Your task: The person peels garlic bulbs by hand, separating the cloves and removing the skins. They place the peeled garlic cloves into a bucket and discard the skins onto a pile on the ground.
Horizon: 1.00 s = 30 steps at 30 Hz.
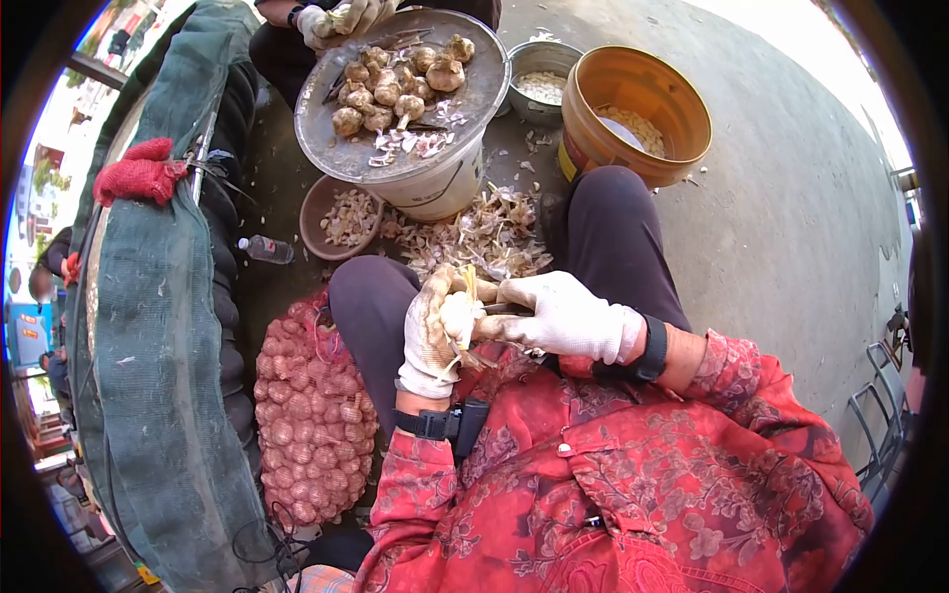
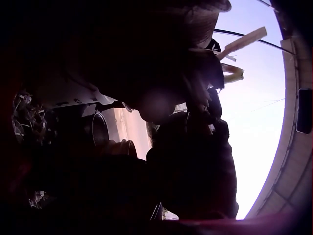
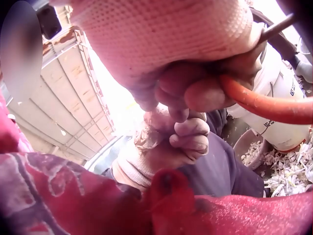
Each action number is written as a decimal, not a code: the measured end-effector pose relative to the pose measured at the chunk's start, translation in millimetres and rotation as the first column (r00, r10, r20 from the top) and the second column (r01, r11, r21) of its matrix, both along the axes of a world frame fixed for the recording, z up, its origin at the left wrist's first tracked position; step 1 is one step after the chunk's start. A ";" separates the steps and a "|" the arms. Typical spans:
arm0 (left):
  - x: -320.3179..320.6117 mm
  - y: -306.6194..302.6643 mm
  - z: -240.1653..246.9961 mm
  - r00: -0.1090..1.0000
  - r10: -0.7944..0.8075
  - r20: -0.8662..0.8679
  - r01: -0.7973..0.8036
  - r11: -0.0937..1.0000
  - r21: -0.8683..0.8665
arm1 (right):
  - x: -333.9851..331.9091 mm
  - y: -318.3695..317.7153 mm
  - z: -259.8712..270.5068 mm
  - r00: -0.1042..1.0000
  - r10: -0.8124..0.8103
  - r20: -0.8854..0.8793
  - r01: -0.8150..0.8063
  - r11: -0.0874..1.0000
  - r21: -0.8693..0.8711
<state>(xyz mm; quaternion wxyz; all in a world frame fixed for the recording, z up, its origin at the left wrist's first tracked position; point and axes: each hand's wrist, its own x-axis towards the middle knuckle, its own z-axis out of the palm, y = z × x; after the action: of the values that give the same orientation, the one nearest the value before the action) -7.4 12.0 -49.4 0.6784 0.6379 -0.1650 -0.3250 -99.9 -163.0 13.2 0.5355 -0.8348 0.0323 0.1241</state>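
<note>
In the head view my gloved left hand (image 1: 427,341) grips a partly peeled garlic bulb (image 1: 459,316) with its pale stem sticking up. Close against its right side is my gloved right hand (image 1: 571,316), curled round a dark metal tool (image 1: 506,309) that points at the bulb. The right wrist view shows that tool's curved orange handle (image 3: 269,103) coming out under the fingers; its exact kind cannot be told. Most of the left wrist view is in dark shadow, with stem pieces (image 2: 243,43) against the sky.
Unpeeled bulbs lie on a lidded bucket (image 1: 306,128) in front, where another person's gloved hands (image 1: 346,20) work. Around it stand a bowl of cloves (image 1: 314,225), a metal basin (image 1: 559,59) and an orange bucket (image 1: 687,99). A mesh sack of garlic (image 1: 311,425) sits left, near a bottle (image 1: 267,249).
</note>
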 end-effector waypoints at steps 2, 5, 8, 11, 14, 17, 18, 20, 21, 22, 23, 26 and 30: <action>-2.2 -1.3 3.4 0.986 0.051 -0.157 -0.060 0.997 -0.052 | -0.3 -0.2 -5.9 1.000 0.009 -0.007 -0.009 1.000 -0.014; 0.2 -1.2 2.9 0.992 0.023 -0.127 -0.024 1.000 -0.012 | -0.6 0.5 -5.3 1.000 0.019 0.001 -0.019 0.999 -0.026; 1.7 4.3 -32.9 0.951 0.178 -0.251 -0.215 0.968 -0.128 | -0.7 3.4 -7.4 1.000 -0.003 -0.007 0.003 1.000 -0.002; -2.3 -2.6 2.4 0.998 0.060 -0.022 -0.059 0.998 0.031 | 0.6 4.7 -7.0 0.996 -0.020 -0.091 0.029 0.995 0.095; 4.8 9.3 -55.7 0.997 0.040 -0.071 -0.044 0.997 -0.060 | 0.0 6.7 -16.5 0.981 0.001 -0.195 0.049 0.967 0.251; 3.0 3.2 -29.7 0.998 -0.020 -0.054 0.017 0.998 -0.059 | 0.9 7.5 -17.4 0.964 0.016 -0.264 0.080 0.933 0.350; 0.3 1.2 -22.3 0.998 -0.020 -0.053 0.017 0.998 -0.059 | 2.4 8.5 -16.0 0.958 0.020 -0.285 0.090 0.925 0.370; -5.7 -2.9 -13.1 0.902 0.051 -0.428 -0.163 0.959 -0.230 | 5.1 8.6 -14.8 0.988 0.038 -0.150 -0.005 0.977 0.214; -4.8 -3.2 -13.2 0.902 0.051 -0.428 -0.163 0.959 -0.231 | 6.2 8.3 -13.8 0.997 0.079 -0.018 -0.079 0.996 0.039; -3.6 -3.0 -13.5 0.939 0.026 -0.342 -0.113 0.964 -0.239 | 6.2 8.5 -10.9 0.997 0.080 -0.017 -0.079 0.996 0.038; -2.6 -2.4 -13.6 0.968 0.000 -0.252 -0.063 0.968 -0.242 | 5.9 9.4 -6.8 0.988 0.134 0.075 -0.129 0.990 -0.063; -6.8 -6.9 -1.9 0.902 0.124 -0.413 -0.211 0.962 -0.171 | 2.6 13.5 -10.0 0.958 0.208 0.196 -0.171 0.967 -0.189; 1.0 -5.9 -2.8 0.643 0.099 -0.760 -0.280 0.954 -0.112 | -2.1 19.3 -18.2 0.933 0.300 0.200 -0.224 0.917 -0.329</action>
<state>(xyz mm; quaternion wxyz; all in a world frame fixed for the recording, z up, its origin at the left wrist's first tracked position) -6.4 6.1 -52.1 0.7824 0.3834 0.1605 -0.4639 -102.0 -143.8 -5.0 0.3802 -0.9120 -0.1287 0.0843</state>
